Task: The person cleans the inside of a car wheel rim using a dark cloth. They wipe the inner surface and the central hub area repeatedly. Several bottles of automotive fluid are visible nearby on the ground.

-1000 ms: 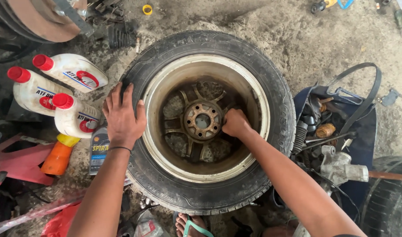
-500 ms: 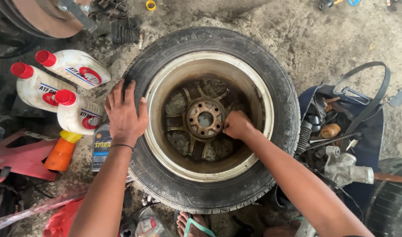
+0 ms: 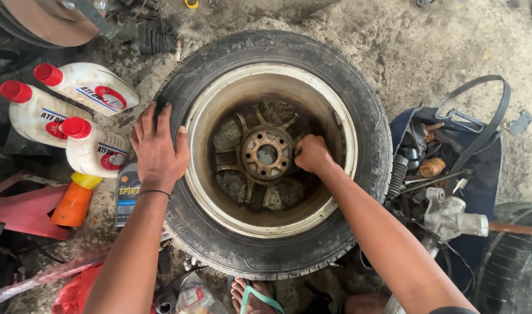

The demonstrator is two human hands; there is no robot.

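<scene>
Black rubber tyre (image 3: 359,104) flat on the dirt floor (image 3: 440,46), hub (image 3: 267,154) facing up. Left hand (image 3: 158,148) spread wide, palm pressed on the ribbed tread and sidewall. Right hand (image 3: 312,154) fisted inside the stained cream rim (image 3: 219,110), beside the rusty round hub; grasp unclear.

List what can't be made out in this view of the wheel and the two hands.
- Right hand: closed down inside the rim; the fist hides whatever it may grip.
- Left hand: its palm covers part of the tyre.
- Wheel's underside: faces the ground.
- Blue bag: its contents overlap, and the right forearm covers part.
- Second tyre: cut off by the frame's corner.
</scene>
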